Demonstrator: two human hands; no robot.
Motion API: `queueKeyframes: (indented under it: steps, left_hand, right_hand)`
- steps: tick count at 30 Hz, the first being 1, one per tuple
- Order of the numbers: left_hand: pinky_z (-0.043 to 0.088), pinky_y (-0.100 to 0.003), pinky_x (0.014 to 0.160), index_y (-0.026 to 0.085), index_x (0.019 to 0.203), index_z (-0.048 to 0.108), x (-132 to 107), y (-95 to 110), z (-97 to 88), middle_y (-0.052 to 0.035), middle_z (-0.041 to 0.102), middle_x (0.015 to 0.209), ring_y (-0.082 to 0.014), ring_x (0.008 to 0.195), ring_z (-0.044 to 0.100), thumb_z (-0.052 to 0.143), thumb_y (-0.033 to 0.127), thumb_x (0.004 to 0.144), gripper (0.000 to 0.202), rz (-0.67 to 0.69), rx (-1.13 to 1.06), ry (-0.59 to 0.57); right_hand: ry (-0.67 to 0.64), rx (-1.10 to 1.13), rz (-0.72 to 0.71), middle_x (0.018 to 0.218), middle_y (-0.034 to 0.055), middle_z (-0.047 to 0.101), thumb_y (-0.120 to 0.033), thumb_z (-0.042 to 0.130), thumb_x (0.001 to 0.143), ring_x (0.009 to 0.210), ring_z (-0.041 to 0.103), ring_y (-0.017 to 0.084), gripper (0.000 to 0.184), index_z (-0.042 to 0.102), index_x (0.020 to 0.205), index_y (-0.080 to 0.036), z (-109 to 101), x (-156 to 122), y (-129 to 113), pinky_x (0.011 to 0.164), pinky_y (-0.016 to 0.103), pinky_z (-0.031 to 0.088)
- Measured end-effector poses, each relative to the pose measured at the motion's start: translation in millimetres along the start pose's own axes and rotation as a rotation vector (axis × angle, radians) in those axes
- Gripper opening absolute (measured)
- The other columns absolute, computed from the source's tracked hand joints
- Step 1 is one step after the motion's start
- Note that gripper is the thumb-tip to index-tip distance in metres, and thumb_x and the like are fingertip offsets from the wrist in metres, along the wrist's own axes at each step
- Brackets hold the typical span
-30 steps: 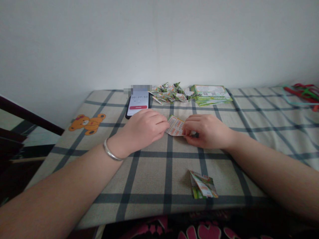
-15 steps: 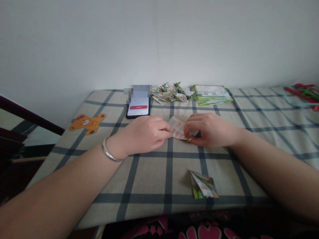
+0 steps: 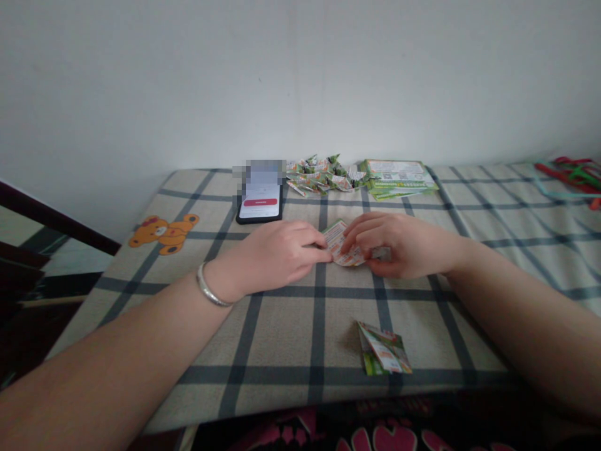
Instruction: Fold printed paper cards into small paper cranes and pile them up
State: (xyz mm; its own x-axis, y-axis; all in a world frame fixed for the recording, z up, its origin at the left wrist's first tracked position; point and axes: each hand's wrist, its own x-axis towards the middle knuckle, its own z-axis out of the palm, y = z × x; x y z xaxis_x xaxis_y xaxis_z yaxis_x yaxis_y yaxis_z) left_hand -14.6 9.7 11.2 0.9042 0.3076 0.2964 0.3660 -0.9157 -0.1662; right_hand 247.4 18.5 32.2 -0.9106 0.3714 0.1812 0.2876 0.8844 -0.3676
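Observation:
My left hand (image 3: 277, 254) and my right hand (image 3: 404, 244) meet at the middle of a checked cloth (image 3: 291, 326), both pinching a small printed paper slip (image 3: 342, 247) with orange and white print. The slip lies low over the cloth and is partly folded between my fingertips. A silver bangle (image 3: 209, 288) circles my left wrist. A folded green and white paper piece (image 3: 384, 356) rests on the cloth nearer to me, apart from both hands.
A phone (image 3: 260, 199) with a lit screen lies beyond my left hand. Behind it sit a heap of folded paper pieces (image 3: 323, 175) and a stack of flat green leaflets (image 3: 399, 178). Red and green items (image 3: 575, 175) lie far right. A bear print (image 3: 164, 232) marks the cloth's left.
My hands have drawn closer together and the slip has been folded smaller between my fingertips. The folded piece near me has not moved.

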Motion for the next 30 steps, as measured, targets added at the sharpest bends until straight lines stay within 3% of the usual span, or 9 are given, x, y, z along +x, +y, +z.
queueKeyframes:
  steps: [7, 15, 20, 25, 30]
  left_hand:
    - [0.054, -0.034, 0.079, 0.023, 0.104, 0.072, 2.3, 1.4, -0.1, -0.0041, 0.07, 0.104, -0.0209, 0.096, 0.065, 0.056, 0.014, 0.087, 0.025, -0.02, -0.039, 0.019]
    - [0.053, -0.036, 0.087, 0.021, 0.108, 0.072, 0.8, 0.3, 3.0, -0.0058, 0.069, 0.106, -0.02, 0.099, 0.064, 0.054, 0.015, 0.088, 0.027, -0.17, -0.091, -0.031]
    - [0.052, -0.038, 0.09, 0.022, 0.106, 0.071, 0.3, -2.0, 5.3, -0.0067, 0.068, 0.104, -0.0209, 0.103, 0.061, 0.051, 0.015, 0.089, 0.027, -0.197, -0.098, -0.028]
    - [0.051, -0.039, 0.093, 0.017, 0.101, 0.069, 1.6, -2.9, 6.6, -0.0081, 0.068, 0.102, -0.0223, 0.106, 0.061, 0.049, 0.017, 0.091, 0.022, -0.219, -0.152, 0.002]
    - [0.054, -0.037, 0.086, 0.015, 0.106, 0.059, 1.1, 0.2, 7.7, -0.0088, 0.068, 0.105, -0.021, 0.099, 0.064, 0.052, 0.013, 0.085, 0.022, -0.365, -0.223, 0.069]
  right_hand:
    - [-0.053, 0.072, 0.126, 0.088, 0.0012, 0.071, -0.005, 0.057, 0.072, 0.088, 0.062, 0.017, 0.038, 0.07, 0.103, -0.023, -0.6, -0.6, -6.0, 0.077, 0.03, 0.05]
    - [0.003, 0.059, 0.221, 0.079, 0.0007, 0.067, -0.01, 0.056, 0.076, 0.068, 0.057, 0.013, 0.017, 0.065, 0.087, -0.02, 0.5, -0.1, -7.2, 0.06, 0.026, 0.042]
    - [0.074, 0.065, 0.331, 0.073, -0.0005, 0.065, -0.019, 0.058, 0.08, 0.061, 0.055, 0.012, 0.004, 0.061, 0.083, -0.019, 4.8, -1.9, -3.6, 0.055, 0.024, 0.038]
    - [0.197, 0.04, 0.37, 0.075, -0.0005, 0.066, -0.021, 0.058, 0.084, 0.064, 0.057, 0.011, 0.004, 0.06, 0.086, -0.019, 14.0, 0.4, 0.1, 0.058, 0.023, 0.039]
    - [0.313, 0.007, 0.439, 0.078, 0.0013, 0.068, -0.022, 0.061, 0.082, 0.065, 0.058, 0.013, 0.008, 0.062, 0.089, -0.018, 24.3, 6.1, 5.5, 0.058, 0.023, 0.039]
